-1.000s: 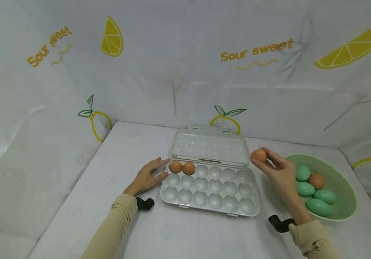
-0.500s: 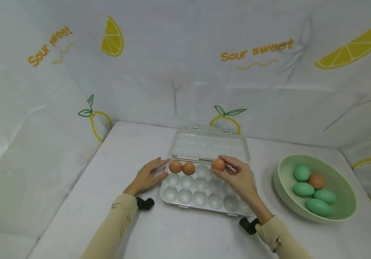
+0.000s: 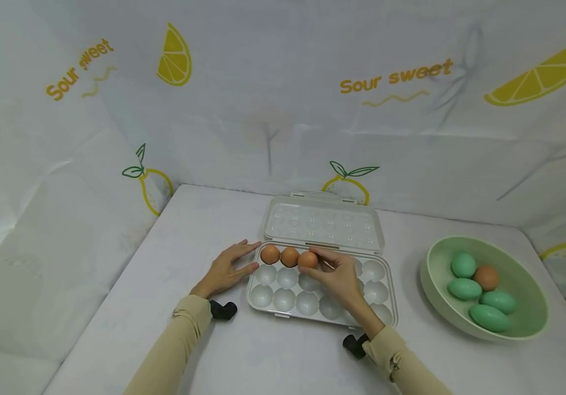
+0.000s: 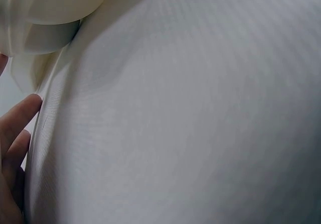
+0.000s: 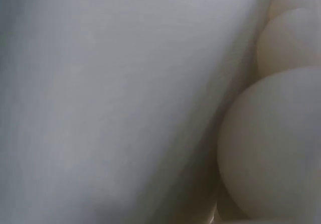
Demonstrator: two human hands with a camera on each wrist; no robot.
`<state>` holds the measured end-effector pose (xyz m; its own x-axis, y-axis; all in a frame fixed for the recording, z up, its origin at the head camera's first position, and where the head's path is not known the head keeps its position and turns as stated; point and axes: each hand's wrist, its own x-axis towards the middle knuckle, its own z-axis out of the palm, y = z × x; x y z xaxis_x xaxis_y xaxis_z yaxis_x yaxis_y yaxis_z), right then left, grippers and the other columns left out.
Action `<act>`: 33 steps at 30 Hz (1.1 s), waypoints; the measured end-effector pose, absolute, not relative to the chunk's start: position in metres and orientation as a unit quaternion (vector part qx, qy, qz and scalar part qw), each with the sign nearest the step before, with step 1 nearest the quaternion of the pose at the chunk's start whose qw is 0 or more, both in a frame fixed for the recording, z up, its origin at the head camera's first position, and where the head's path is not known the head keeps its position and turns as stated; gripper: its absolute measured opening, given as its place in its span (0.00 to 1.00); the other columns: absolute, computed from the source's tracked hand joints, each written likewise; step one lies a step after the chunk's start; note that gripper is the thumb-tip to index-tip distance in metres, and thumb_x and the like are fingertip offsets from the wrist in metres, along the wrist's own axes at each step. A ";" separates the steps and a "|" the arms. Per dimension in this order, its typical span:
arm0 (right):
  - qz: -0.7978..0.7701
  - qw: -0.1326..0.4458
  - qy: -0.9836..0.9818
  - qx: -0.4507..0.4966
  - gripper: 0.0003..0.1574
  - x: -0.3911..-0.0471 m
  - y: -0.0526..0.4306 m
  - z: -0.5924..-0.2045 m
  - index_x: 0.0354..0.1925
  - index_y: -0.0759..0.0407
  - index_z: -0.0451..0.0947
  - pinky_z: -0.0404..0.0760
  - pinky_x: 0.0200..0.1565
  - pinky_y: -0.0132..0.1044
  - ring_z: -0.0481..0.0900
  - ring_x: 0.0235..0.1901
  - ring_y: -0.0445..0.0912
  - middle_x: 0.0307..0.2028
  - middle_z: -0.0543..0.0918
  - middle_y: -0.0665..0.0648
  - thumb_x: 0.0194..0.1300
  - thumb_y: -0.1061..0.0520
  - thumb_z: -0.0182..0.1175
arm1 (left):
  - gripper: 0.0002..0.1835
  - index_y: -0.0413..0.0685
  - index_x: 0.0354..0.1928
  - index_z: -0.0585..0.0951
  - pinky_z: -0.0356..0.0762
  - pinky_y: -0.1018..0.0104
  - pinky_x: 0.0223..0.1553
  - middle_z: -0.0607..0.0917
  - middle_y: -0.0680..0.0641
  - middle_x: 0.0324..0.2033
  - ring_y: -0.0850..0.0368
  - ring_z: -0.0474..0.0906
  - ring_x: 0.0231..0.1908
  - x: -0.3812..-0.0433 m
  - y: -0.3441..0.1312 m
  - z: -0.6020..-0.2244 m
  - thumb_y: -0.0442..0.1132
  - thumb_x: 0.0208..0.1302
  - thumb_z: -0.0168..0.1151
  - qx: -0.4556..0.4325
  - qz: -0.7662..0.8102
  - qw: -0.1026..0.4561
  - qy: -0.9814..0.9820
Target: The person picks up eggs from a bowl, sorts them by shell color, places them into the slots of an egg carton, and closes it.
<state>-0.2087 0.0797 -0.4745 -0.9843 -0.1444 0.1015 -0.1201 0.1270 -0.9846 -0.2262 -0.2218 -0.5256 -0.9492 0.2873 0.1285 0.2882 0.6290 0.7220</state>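
An egg (image 3: 306, 261) pinched in right fingers (image 3: 329, 254) has moved beside the tray's (image 3: 307, 303) two eggs (image 3: 290, 257), left fingers (image 3: 238, 251) spread, bowl (image 3: 525, 296) holding five (image 3: 465, 289).

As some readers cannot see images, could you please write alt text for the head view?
A person's right grip pinches a brown egg at the back row of an open tray, beside two brown eggs. The left grip lies at the tray's left edge; a green bowl on the right holds four green eggs and one brown egg.
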 end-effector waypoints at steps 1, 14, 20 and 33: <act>-0.655 0.009 0.750 -0.088 0.33 -0.209 0.079 -0.475 0.56 0.71 0.83 0.80 0.61 0.30 0.81 0.63 0.58 0.58 0.85 0.68 0.50 0.70 0.78 | 0.30 0.61 0.71 0.75 0.57 0.33 0.77 0.76 0.46 0.71 0.40 0.62 0.77 -0.226 -0.222 -0.526 0.51 0.68 0.68 -0.160 -0.400 0.002 -0.903; -0.612 -0.012 0.789 -0.056 0.31 -0.214 0.080 -0.481 0.58 0.71 0.81 0.79 0.65 0.37 0.81 0.63 0.61 0.58 0.84 0.70 0.54 0.69 0.76 | 0.30 0.59 0.71 0.76 0.59 0.34 0.76 0.77 0.45 0.70 0.39 0.63 0.77 -0.227 -0.221 -0.526 0.49 0.67 0.69 -0.166 -0.400 0.012 -0.901; -0.603 -0.016 0.795 -0.061 0.32 -0.216 0.079 -0.483 0.57 0.73 0.81 0.79 0.65 0.38 0.81 0.63 0.61 0.58 0.84 0.70 0.52 0.70 0.76 | 0.30 0.60 0.71 0.76 0.59 0.33 0.76 0.77 0.45 0.70 0.40 0.63 0.77 -0.227 -0.221 -0.527 0.49 0.67 0.69 -0.165 -0.398 0.011 -0.902; -0.553 -0.055 0.827 -0.085 0.34 -0.215 0.075 -0.485 0.56 0.74 0.82 0.82 0.61 0.45 0.84 0.58 0.63 0.53 0.86 0.71 0.49 0.69 0.79 | 0.30 0.60 0.71 0.75 0.59 0.33 0.76 0.76 0.45 0.71 0.40 0.63 0.77 -0.226 -0.222 -0.526 0.49 0.67 0.69 -0.165 -0.397 0.010 -0.903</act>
<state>-0.2153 0.0746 -0.4847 -0.9795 -0.0798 0.1849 -0.2013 0.3731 -0.9057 -0.2264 -0.2219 -0.5264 -0.9453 0.2899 0.1498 0.3064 0.6307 0.7130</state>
